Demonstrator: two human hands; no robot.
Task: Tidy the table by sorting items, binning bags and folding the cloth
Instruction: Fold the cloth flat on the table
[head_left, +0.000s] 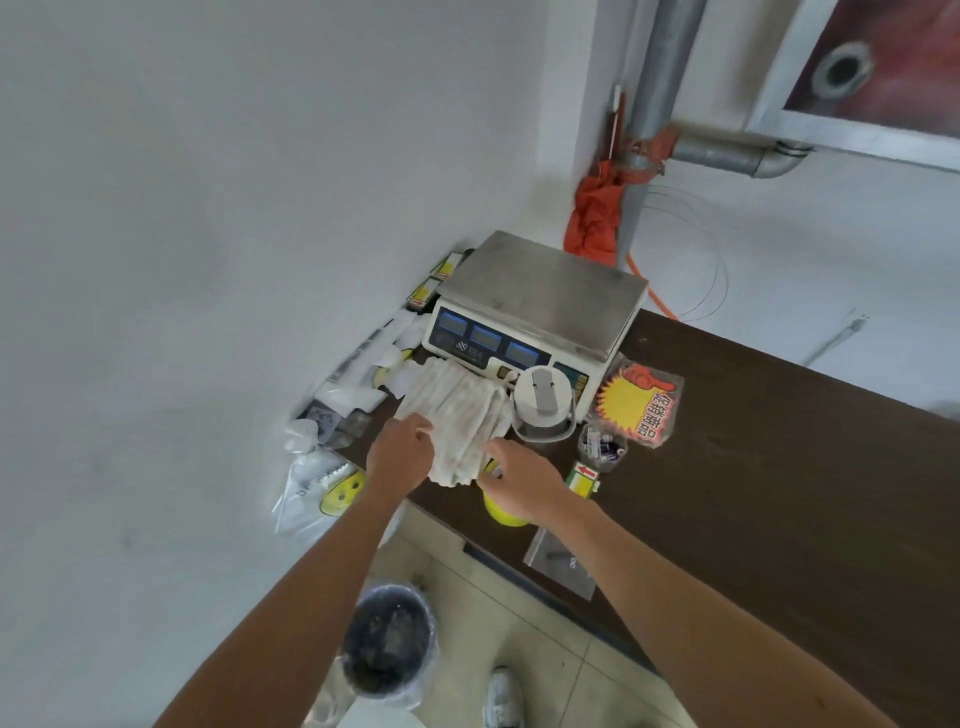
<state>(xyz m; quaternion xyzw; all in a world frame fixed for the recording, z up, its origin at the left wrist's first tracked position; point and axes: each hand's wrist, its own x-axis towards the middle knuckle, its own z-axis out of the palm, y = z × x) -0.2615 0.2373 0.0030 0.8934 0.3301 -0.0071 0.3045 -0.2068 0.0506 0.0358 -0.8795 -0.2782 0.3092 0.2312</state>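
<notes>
A rumpled white cloth (460, 415) lies on the dark brown table (753, 467), in front of the electronic scale (535, 306). My left hand (400, 452) grips the cloth's left edge. My right hand (524, 475) pinches its lower right corner. Clear plastic bags (311, 483) with yellow discs and small parts are piled at the table's left end against the wall. A bin (387, 644) lined with a clear bag stands on the floor below.
A lidded clear jar (543, 405) stands right of the cloth. A bag of yellow and red price signs (639, 405), a small cup of batteries (602, 444), a label card (584, 478), a yellow object (501, 509) and a flat clear sleeve (561, 569) lie nearby.
</notes>
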